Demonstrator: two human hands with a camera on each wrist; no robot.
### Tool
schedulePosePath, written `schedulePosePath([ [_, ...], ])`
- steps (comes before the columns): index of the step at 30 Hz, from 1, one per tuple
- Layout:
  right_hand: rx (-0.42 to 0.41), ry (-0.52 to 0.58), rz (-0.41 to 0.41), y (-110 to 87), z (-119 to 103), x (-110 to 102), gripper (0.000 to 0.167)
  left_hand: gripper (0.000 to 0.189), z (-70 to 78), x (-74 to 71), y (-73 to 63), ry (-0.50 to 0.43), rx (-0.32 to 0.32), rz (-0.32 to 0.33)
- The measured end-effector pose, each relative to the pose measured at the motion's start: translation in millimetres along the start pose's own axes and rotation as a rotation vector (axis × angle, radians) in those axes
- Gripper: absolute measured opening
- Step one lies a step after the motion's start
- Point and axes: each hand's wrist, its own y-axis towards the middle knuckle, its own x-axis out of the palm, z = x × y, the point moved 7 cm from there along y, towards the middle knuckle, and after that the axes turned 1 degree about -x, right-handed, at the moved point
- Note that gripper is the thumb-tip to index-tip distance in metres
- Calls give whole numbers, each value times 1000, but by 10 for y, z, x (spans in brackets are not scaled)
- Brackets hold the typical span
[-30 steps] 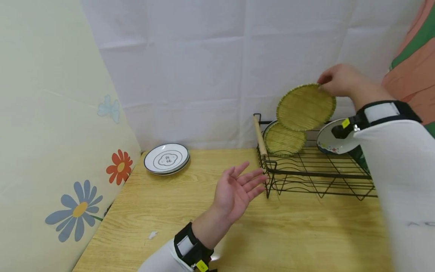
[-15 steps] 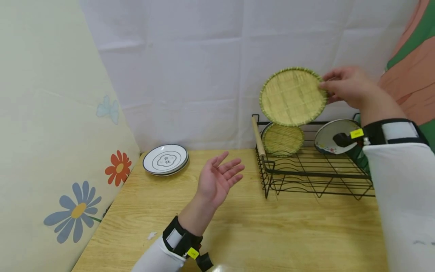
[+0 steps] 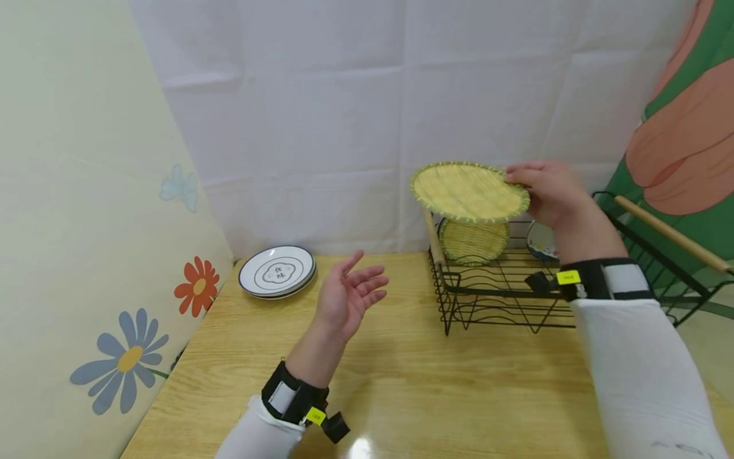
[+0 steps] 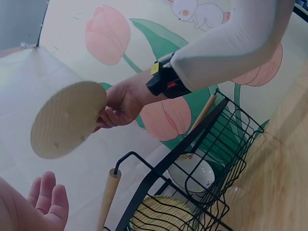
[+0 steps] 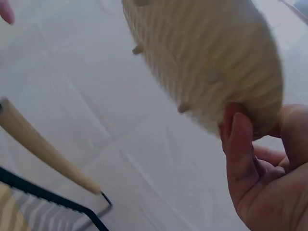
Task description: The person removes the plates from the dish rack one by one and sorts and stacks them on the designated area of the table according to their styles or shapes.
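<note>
My right hand (image 3: 548, 191) pinches the right edge of a round woven bamboo tray (image 3: 467, 191), yellow with a green stitched rim. The tray is raised above the dish rack's left end, its face tilted up. Small nubs dot its underside in the right wrist view. My left hand (image 3: 346, 296) is over the table left of the rack, palm turned up, fingers loosely extended and holding nothing. A second woven tray (image 3: 474, 242) leans upright inside the black wire dish rack (image 3: 504, 293), partly overlapped by the held one.
A white bowl with a floral pattern (image 4: 191, 173) stands in the rack, mostly hidden by my right arm in the head view. Wooden handles (image 3: 671, 233) top the rack's ends. Stacked white plates with dark rims (image 3: 277, 271) lie at the table's back left, near the wall.
My right hand has carried the woven tray left, up out of the rack and then lower, tipping it flatter. My left hand has drawn back to the left, still palm up.
</note>
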Motion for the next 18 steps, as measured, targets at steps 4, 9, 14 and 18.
schedulePosePath([
  [4,-24,92,2,-118,138,174,17,52,64,-22,8,46,18,19],
  [9,-54,156,1,-289,290,428,21,53,138,-44,3,107,44,26],
  [14,-47,198,-12,-472,442,710,17,55,198,-58,-10,120,76,23],
  [18,-72,195,-5,-580,526,909,18,53,247,-65,-37,117,97,30],
])
